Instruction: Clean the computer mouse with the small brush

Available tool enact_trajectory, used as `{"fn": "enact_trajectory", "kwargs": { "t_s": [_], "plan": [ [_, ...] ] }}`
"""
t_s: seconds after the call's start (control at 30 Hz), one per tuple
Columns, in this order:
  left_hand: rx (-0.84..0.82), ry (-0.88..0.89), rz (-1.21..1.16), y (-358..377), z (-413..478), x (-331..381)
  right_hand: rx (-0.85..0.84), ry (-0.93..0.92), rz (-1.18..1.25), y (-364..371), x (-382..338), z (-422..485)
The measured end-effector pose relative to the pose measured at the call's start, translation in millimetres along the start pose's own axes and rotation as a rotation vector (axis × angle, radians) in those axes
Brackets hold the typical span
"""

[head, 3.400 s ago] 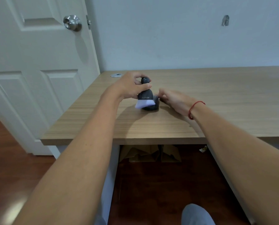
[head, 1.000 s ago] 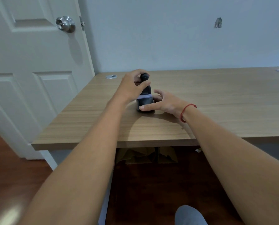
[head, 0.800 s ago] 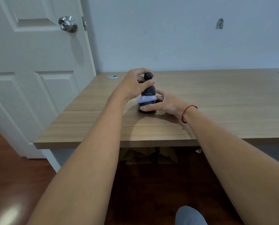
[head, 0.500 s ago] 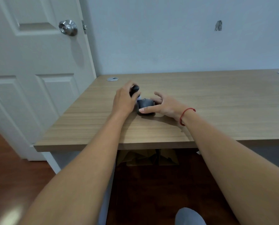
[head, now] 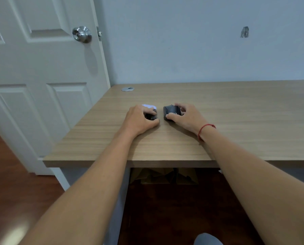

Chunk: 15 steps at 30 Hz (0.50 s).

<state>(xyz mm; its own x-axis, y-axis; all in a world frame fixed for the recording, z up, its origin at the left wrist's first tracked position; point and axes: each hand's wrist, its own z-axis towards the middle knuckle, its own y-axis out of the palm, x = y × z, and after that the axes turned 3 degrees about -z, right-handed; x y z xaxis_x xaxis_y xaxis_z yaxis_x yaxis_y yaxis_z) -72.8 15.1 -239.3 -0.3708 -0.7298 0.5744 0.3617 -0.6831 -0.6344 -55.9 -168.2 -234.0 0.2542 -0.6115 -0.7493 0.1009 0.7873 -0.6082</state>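
The dark computer mouse (head: pixel 171 111) rests on the wooden desk (head: pixel 236 121), with my right hand (head: pixel 185 116) gripping it from the right, thumb in front and fingers over the top. Just left of it lies the small brush (head: pixel 150 112), a dark handle with pale bristles pointing away from me. My left hand (head: pixel 139 120) covers the brush, fingers curled around its handle, pressing it low against the desk. A narrow gap separates brush and mouse.
A white door with a metal knob (head: pixel 82 34) stands left of the desk. A round cable grommet (head: pixel 127 88) sits at the desk's back left corner. Cardboard (head: pixel 163 176) lies under the desk on the dark floor.
The brush stood upright over the mouse a second ago. My left hand has lowered it to the desk and shifted it left, away from the mouse. My right hand stays on the mouse.
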Motion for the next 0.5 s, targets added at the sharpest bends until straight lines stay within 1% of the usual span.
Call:
{"fn": "enact_trajectory", "kwargs": {
  "t_s": [0.03,0.17,0.3,0.37,0.43,0.5],
  "plan": [
    [-0.005,-0.003,-0.004,0,1,0,0.018,-0.003,0.001,1,0,2],
    [-0.044,-0.022,-0.077,-1,-2,3,-0.015,0.027,0.000,0,-4,-5],
    [-0.020,-0.132,-0.093,-6,-9,7,-0.025,0.027,-0.042,-8,-4,-20],
    [-0.040,-0.213,-0.072,-8,-18,11,-0.073,0.032,-0.110,-14,-8,-35],
    [-0.063,-0.277,0.005,-10,-26,13,-0.096,0.054,-0.180,-18,-10,-46],
    [-0.097,-0.351,0.134,-13,-35,21,-0.127,0.132,-0.256,-24,-19,-60]
  ]
}}
